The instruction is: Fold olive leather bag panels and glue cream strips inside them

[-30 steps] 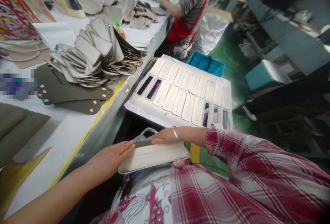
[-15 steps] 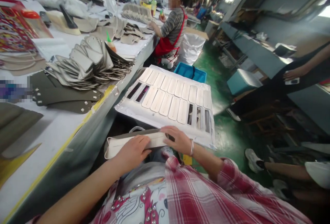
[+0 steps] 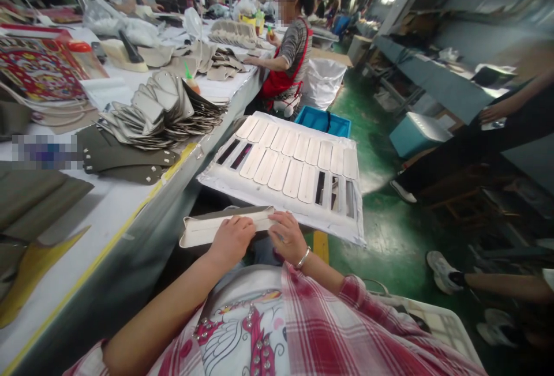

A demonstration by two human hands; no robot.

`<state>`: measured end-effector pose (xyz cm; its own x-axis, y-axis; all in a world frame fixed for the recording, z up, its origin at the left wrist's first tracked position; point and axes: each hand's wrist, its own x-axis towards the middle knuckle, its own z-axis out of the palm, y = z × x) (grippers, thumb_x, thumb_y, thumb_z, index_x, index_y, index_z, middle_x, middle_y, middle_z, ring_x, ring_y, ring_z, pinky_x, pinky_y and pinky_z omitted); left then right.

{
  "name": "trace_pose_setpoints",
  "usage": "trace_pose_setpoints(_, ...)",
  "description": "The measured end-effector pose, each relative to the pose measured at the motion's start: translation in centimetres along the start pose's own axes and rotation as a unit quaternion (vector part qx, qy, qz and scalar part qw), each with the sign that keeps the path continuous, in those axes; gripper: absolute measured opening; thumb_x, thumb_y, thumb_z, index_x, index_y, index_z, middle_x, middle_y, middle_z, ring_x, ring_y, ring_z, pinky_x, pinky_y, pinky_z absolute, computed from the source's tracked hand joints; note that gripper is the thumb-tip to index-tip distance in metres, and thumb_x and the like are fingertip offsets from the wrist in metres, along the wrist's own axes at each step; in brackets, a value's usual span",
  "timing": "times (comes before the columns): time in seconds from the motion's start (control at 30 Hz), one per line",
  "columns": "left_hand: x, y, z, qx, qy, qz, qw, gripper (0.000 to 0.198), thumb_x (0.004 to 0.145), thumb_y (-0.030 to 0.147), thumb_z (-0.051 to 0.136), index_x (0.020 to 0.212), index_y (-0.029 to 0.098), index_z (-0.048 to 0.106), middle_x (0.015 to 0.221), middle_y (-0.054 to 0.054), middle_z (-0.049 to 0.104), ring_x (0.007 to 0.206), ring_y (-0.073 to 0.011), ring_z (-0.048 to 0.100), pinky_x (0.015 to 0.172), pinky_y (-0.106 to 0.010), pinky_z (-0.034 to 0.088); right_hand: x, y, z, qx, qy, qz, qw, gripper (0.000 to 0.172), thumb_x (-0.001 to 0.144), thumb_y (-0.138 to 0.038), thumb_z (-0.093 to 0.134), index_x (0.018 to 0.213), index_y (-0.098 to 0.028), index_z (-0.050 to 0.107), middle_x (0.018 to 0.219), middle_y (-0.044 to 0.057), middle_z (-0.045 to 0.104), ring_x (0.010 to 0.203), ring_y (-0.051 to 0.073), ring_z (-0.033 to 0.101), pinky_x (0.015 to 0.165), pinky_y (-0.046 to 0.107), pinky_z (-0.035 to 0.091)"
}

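My hands hold a long grey folded piece with a white oblong panel (image 3: 205, 229) over my lap, its white side facing up. A fine line runs along the panel's middle, and its left end has raised rims. My left hand (image 3: 234, 237) lies across the panel's middle, fingers bent over it and pressed down. My right hand (image 3: 289, 237) pinches the right end between thumb and fingers. Just beyond, a white board (image 3: 329, 223) carries two rows of white oblong pieces (image 3: 277, 174), with several dark or grey slots at the row ends.
To the left runs a white-topped table (image 3: 130, 197) with a yellow-taped edge. Grey panels (image 3: 125, 154) and a stack of pale shaped pieces (image 3: 160, 105) lie on it. A co-worker (image 3: 298, 47) sits farther along; a blue crate (image 3: 324, 121) stands behind the board. Another person's shoe (image 3: 444, 272) is at right.
The view has shifted slightly. My right hand has closed in on the piece's right end, and the piece sits a little higher in view. The co-worker's arm has changed position.
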<state>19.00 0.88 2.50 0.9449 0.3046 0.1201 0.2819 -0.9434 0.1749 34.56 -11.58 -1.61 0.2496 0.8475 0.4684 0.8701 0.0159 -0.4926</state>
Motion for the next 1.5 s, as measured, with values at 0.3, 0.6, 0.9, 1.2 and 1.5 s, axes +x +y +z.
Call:
trace_pose_setpoints(0.3, 0.4, 1.5, -0.2, 0.033, -0.004, -0.089, 0.996, 0.012, 0.083, 0.02, 0.046, 0.084, 0.021, 0.058, 0.104, -0.006, 0.053, 0.094, -0.0231, 0.045, 0.072, -0.036, 0.034, 0.0, -1.5, 0.1, -0.016, 0.042, 0.256, 0.966, 0.032, 0.07, -0.04, 0.064, 0.088, -0.016, 0.054, 0.106, 0.014, 0.055, 0.105, 0.026, 0.048, 0.09, 0.04, 0.037)
trace_pose_setpoints(0.6, 1.6, 1.6, -0.7, 0.026, -0.08, -0.121, 0.989, 0.017, 0.084, 0.022, 0.04, 0.086, 0.019, 0.057, 0.087, -0.007, 0.059, 0.086, -0.0253, 0.053, 0.07, -0.038, 0.036, 1.4, -2.2, 1.5, 0.325, -0.24, 0.526, 0.748, 0.054, 0.09, -0.048, 0.027, 0.054, -0.015, 0.052, 0.044, 0.003, 0.053, 0.033, 0.01, 0.044, 0.039, 0.022, 0.033)
trace_pose_setpoints(0.9, 2.2, -0.3, -1.1, -0.043, -0.104, -0.154, 0.982, 0.013, 0.082, 0.028, 0.049, 0.089, 0.017, 0.052, 0.079, -0.007, 0.063, 0.075, -0.0224, 0.059, 0.064, -0.032, 0.04, 1.3, -4.0, 4.2, 0.502, -0.12, 0.582, 0.629, 0.046, 0.089, -0.045, 0.037, 0.061, -0.013, 0.056, 0.05, 0.004, 0.059, 0.035, 0.008, 0.047, 0.038, 0.019, 0.034)
trace_pose_setpoints(1.2, -0.2, -3.3, -1.8, -0.088, -0.029, -0.132, 0.987, 0.008, 0.078, 0.023, 0.056, 0.083, 0.017, 0.056, 0.087, -0.005, 0.055, 0.084, -0.0191, 0.052, 0.074, -0.03, 0.041, 2.0, -4.9, 5.6, 0.534, -0.1, 0.589, 0.598, 0.044, 0.088, -0.041, 0.042, 0.058, -0.013, 0.056, 0.046, 0.003, 0.057, 0.033, 0.008, 0.044, 0.037, 0.019, 0.031)
trace_pose_setpoints(1.5, -2.7, -4.5, -2.6, -0.031, -0.063, -0.16, 0.985, 0.019, 0.084, 0.027, 0.045, 0.075, 0.018, 0.059, 0.085, -0.006, 0.056, 0.084, -0.0224, 0.05, 0.068, -0.034, 0.038, 2.6, -6.2, 6.5, 0.532, -0.108, 0.598, 0.589, 0.046, 0.09, -0.04, 0.04, 0.059, -0.011, 0.057, 0.048, 0.004, 0.058, 0.034, 0.007, 0.047, 0.038, 0.019, 0.032)
